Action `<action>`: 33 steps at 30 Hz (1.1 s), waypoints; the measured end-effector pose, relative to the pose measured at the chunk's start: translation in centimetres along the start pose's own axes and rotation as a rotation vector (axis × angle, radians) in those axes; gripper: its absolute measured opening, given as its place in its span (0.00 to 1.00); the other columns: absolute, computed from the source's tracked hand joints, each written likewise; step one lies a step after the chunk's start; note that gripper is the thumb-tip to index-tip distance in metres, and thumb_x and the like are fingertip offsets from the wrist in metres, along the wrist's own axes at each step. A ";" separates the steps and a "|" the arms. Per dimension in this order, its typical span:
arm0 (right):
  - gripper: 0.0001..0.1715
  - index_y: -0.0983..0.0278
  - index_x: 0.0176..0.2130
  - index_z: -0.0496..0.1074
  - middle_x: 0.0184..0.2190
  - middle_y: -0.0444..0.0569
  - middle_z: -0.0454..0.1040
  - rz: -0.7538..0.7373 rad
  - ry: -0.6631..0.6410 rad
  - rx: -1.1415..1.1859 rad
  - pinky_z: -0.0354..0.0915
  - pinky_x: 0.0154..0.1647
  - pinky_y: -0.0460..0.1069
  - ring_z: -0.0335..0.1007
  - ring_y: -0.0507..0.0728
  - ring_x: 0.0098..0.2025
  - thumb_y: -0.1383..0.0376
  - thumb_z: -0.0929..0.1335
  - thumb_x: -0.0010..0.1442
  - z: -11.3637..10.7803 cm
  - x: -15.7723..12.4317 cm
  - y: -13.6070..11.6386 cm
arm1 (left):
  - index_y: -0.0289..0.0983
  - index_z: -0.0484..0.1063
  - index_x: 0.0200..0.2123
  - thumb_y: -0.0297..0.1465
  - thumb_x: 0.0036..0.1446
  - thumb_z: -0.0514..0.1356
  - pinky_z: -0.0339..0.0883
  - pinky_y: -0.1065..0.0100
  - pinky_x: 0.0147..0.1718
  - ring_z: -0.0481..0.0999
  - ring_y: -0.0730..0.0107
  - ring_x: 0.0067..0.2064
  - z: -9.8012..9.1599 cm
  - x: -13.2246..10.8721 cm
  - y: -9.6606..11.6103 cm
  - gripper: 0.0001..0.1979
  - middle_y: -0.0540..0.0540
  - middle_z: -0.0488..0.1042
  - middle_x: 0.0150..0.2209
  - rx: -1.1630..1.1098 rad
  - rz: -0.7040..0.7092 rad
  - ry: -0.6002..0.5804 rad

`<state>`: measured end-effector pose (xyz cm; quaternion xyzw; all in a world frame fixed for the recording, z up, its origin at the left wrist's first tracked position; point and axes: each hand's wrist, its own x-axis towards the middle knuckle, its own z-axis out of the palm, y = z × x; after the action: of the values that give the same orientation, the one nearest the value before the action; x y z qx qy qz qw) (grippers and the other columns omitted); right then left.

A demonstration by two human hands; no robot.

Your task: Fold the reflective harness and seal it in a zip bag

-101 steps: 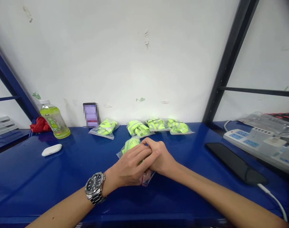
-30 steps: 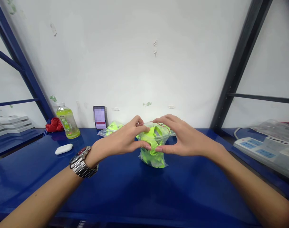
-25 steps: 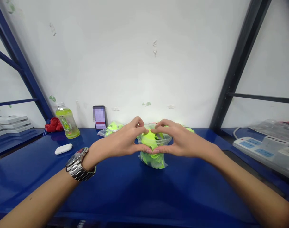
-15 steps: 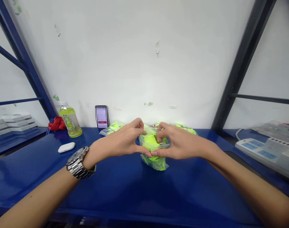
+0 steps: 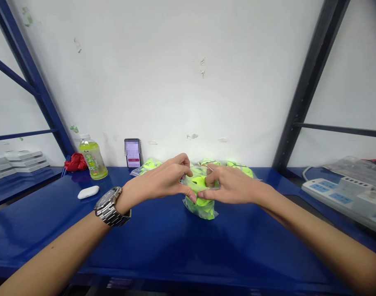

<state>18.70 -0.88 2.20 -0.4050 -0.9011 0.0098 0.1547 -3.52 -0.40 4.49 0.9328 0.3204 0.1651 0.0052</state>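
Hands, left hand (image 5: 165, 181) and right hand (image 5: 229, 186), grip pinched closed on clear bag (image 5: 200, 201) mouth, upright on blue shelf (image 5: 163, 242)

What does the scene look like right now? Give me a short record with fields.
held item: clear bag of neon-yellow pieces, upright on the blue table
left hand: grips the bag's top edge
right hand: grips the top edge on the opposite side
behind: more filled bags, bottle, phone
far right: power strip
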 end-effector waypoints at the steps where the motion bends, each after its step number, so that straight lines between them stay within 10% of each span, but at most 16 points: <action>1: 0.30 0.65 0.17 0.59 0.24 0.45 0.59 -0.008 0.008 0.002 0.48 0.23 0.47 0.58 0.51 0.25 0.46 0.65 0.57 0.1 0.0 0.0 | 0.35 0.74 0.39 0.55 0.47 0.61 0.65 0.66 0.34 0.67 0.68 0.36 0.0 -0.1 -0.1 0.29 0.44 0.64 0.42 0.005 0.003 0.001; 10: 0.21 0.58 0.44 0.75 0.44 0.51 0.72 -0.180 0.085 0.162 0.64 0.40 0.50 0.70 0.57 0.40 0.48 0.67 0.58 -1.7 -1.6 1.7 | 0.38 0.75 0.40 0.48 0.56 0.60 0.64 0.68 0.36 0.70 0.69 0.38 -1.8 -0.9 -0.3 0.19 0.45 0.67 0.42 -0.024 -0.002 -0.004; 33: 0.05 0.63 0.36 0.68 0.29 0.48 0.75 -0.163 0.402 0.141 0.64 0.33 0.47 0.71 0.54 0.30 0.64 0.64 0.62 -1.4 -2.1 3.4 | 0.37 0.64 0.36 0.29 0.61 0.56 0.63 0.71 0.32 0.71 0.74 0.33 -0.5 -0.1 -1.9 0.02 0.50 0.71 0.31 -0.141 -0.041 0.235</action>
<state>22.88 -0.32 2.44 -0.3127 -0.8790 -0.0209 0.3594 -4.88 1.03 4.69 0.8976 0.3254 0.2950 0.0368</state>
